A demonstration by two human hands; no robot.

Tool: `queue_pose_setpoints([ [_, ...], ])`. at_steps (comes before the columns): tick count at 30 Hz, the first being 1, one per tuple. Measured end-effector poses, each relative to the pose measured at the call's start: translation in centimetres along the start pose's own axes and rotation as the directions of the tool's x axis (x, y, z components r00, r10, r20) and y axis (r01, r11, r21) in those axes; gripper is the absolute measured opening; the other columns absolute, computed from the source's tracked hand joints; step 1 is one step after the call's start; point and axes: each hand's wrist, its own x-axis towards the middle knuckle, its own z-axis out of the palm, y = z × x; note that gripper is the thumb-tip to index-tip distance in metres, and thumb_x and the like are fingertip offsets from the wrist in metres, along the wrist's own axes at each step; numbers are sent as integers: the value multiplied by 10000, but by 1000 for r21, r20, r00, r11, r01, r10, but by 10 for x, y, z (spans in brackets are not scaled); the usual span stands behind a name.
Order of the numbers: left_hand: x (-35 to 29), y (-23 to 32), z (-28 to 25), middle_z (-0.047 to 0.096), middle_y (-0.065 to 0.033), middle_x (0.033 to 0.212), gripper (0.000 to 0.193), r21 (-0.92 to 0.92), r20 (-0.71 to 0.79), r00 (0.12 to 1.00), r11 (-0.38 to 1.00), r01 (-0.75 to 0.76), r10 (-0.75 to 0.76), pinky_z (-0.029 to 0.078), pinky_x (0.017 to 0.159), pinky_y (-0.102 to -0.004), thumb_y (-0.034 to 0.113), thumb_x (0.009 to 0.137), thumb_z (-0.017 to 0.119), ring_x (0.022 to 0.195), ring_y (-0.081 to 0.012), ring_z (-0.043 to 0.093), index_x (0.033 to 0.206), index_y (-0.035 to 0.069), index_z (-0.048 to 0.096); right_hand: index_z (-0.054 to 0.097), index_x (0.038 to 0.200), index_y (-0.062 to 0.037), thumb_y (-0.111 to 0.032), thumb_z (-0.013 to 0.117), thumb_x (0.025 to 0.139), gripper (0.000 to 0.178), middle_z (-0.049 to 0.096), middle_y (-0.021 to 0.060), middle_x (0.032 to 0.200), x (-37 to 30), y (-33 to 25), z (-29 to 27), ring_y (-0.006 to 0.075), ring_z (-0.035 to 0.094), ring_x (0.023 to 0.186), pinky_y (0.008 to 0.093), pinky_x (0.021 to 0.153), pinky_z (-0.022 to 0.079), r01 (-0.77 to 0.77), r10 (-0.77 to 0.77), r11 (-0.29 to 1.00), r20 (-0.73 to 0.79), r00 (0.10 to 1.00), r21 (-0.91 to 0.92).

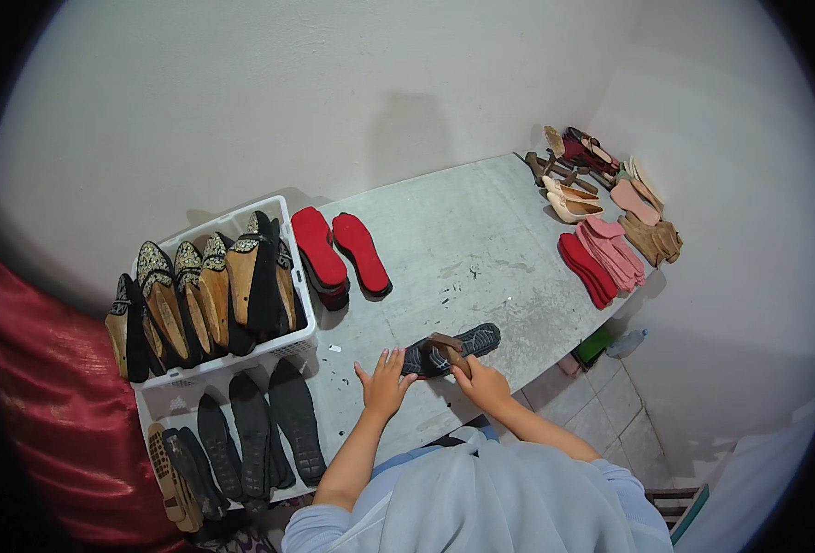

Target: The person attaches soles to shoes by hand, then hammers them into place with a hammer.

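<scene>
A black shoe sole (pixel 482 339) with a pale line pattern lies on the table in front of me. A trace of red shows along its near left edge. My right hand (pixel 486 385) is closed round the handle of a hammer (pixel 446 342), whose brown head is over the middle of the sole. Whether the head touches the sole I cannot tell. Beside the sole's left end is my left hand (pixel 386 382), its fingers spread and the fingertips at the sole's edge.
A white crate (pixel 301 276) at left holds shoes on wooden lasts. Before it lie several dark soles (pixel 295 419). Red insoles (pixel 361 251) sit behind my hands. Shoes (pixel 573 200) and pink pieces (pixel 610 253) fill the table's right end. A plastic bottle (pixel 627 343) stands below.
</scene>
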Motion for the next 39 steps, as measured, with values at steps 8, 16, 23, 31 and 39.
queue_pose_setpoints([
  [8, 0, -2, 0, 386, -27, 1449, 656, 4, 3, 1000, 1000, -11, 11, 28, 984, -740, 521, 881, 468, 1347, -212, 333, 1419, 167, 340, 520, 901, -82, -394, 543, 882, 313, 618, 202, 674, -7, 3, -6, 417, 604, 628, 511, 548, 450, -51, 51, 998, 13, 999, 25],
  [16, 0, -1, 3, 411, -5, 1432, 658, 53, -32, 999, 999, -11, 13, 73, 986, -735, 540, 867, 474, 1334, -176, 348, 1405, 178, 363, 524, 885, -80, -423, 543, 882, 344, 626, 184, 680, -27, 13, -6, 397, 619, 634, 491, 540, 463, -7, 8, 1000, 39, 999, -12],
  [23, 0, -2, 3, 422, -3, 1423, 692, 30, -36, 999, 1000, -7, 8, 85, 987, -733, 569, 840, 490, 1330, -172, 354, 1401, 182, 369, 522, 872, -77, -394, 587, 858, 324, 621, 180, 662, -45, 23, -2, 391, 617, 624, 474, 529, 456, -14, 23, 994, -76, 997, 113],
  [31, 2, 0, 0, 430, 1, 1419, 697, -43, -40, 999, 999, 12, -13, 63, 1003, -720, 578, 821, 513, 1334, -171, 350, 1387, 190, 395, 525, 868, -88, -390, 605, 847, 313, 618, 175, 658, -51, 38, 5, 387, 611, 600, 459, 516, 456, -36, 42, 997, -99, 994, 65],
  [39, 1, -1, -1, 437, 0, 1414, 677, -45, -43, 999, 999, 13, -15, 63, 1006, -717, 572, 825, 518, 1333, -174, 354, 1380, 201, 408, 529, 861, -93, -409, 598, 852, 324, 612, 172, 654, -29, 31, -3, 382, 612, 598, 472, 524, 461, 44, -40, 998, -95, 995, 46],
])
